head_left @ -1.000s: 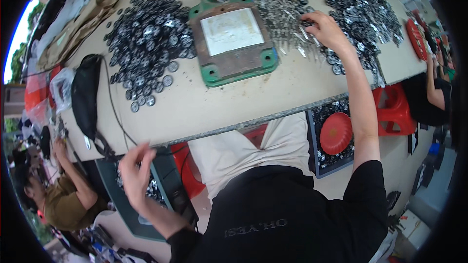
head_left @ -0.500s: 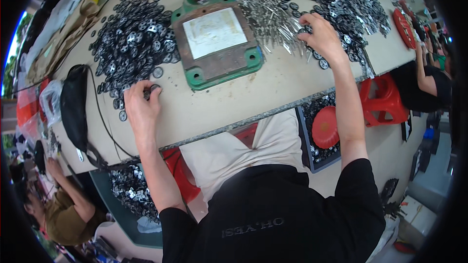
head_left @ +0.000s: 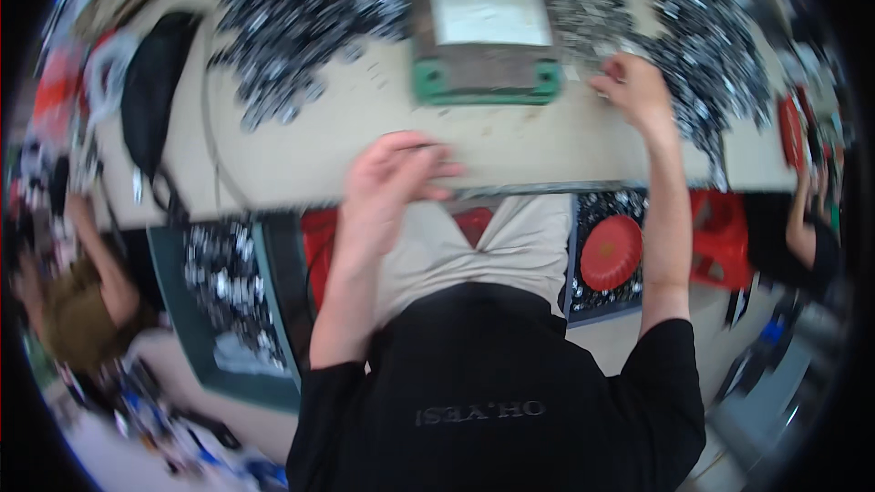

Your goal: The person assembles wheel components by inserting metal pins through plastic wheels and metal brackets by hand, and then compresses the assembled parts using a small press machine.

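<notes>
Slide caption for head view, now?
Left hand front-left of metal base, right hand between base and right dark pile.

The left hand [head_left: 392,173] is on the person's side of the green press base [head_left: 483,66], toward its left end, with fingers bent and pointing right and the thumb close against them (blur hides whether they press on anything). The left forearm [head_left: 351,273] slants inward toward the base. The right hand [head_left: 643,91] is near the base's right edge, thumb and fingertips drawn close together, the wrist bent slightly toward the base. The right forearm [head_left: 668,219] reaches farther forward, nearly straight, to the base's right.
</notes>
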The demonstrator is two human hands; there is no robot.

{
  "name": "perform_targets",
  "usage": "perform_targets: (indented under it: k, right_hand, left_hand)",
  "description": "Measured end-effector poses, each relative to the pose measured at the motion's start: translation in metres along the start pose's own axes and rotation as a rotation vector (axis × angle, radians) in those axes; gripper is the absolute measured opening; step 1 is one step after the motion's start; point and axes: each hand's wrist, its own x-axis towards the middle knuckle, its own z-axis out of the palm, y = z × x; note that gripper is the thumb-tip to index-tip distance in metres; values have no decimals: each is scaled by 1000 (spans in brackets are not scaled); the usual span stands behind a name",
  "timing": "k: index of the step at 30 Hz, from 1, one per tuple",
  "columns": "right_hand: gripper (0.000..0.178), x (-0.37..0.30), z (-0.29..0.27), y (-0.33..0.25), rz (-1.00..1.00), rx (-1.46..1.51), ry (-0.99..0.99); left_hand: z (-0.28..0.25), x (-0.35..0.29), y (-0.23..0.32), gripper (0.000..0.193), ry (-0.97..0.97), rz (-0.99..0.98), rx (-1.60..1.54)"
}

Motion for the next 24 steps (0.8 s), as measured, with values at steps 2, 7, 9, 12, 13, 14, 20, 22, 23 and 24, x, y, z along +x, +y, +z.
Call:
perform_targets:
  k: [2,7,9,12,13,14,20,22,23,24]
  right_hand:
    - [24,7,2,1,32,28,-44]
    - [21,21,-6,34,-109,-87,-191]
    - [20,38,0,67,-152,-58,-221]
    - [22,51,4,67,-135,-11,-305]
    - [24,51,5,56,-145,-38,-290]
    - [24,53,8,55,-172,-43,-301]
    - [26,64,-9,71,-74,35,-288]
    - [24,55,-13,56,-51,77,-188]
    - [24,50,-16,44,-50,99,-180]
    - [23,46,-17,45,-87,202,-166]
  left_hand:
    - [10,-13,-17,23,-1,-33,-62]
    - [24,-47,-62,27,-107,-133,-251]
    - [25,-59,-81,29,-83,-181,-295]
    - [17,-71,-93,32,-28,-162,-368]
    - [13,-75,-92,33,-20,-170,-387]
    - [9,-79,-90,33,-18,-161,-377]
    - [-8,-91,-94,31,42,-61,-384]
    - [-15,-91,-96,32,107,-32,-443]
    - [-17,-92,-100,32,133,-9,-443]
    - [-18,-91,-103,32,125,0,-462]
